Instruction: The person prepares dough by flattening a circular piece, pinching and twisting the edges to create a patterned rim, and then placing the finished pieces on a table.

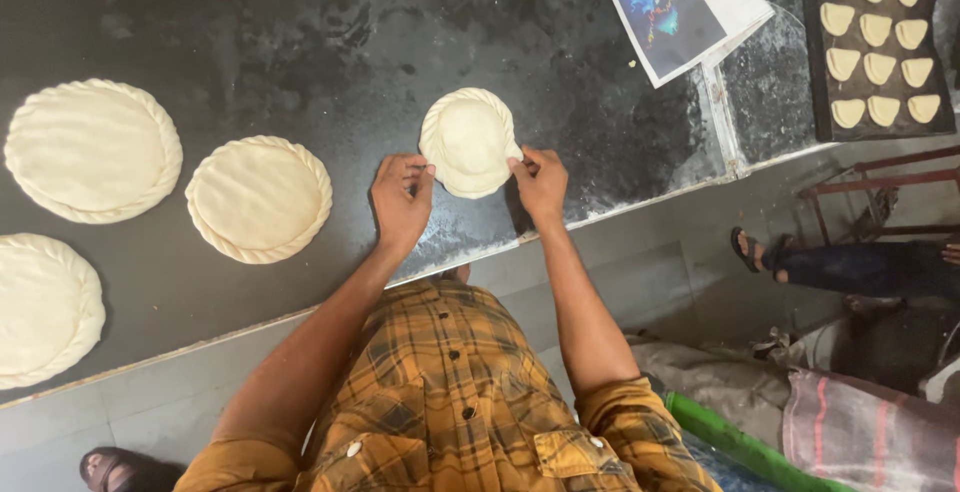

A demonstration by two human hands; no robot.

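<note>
Dough round [468,142], small, with rope-crimped edge: lies on the dark floured worktop [330,42], near its front edge. Left hand [400,197]: fingers pinched on the round's left rim. Right hand [541,184]: fingers pinched on its right rim. Three larger crimped rounds [259,198] to the left, apart from each other. Booklet [680,7] at the far right. Black tray [815,72] beyond it, carrying small half-moon pastries [880,67] in rows. Another person's sandalled foot [745,249] on the floor at right.

Soft, matt dough disc [468,142] with a rope-crimped rim lay on a dark, flour-smeared stone worktop [300,42].
</note>
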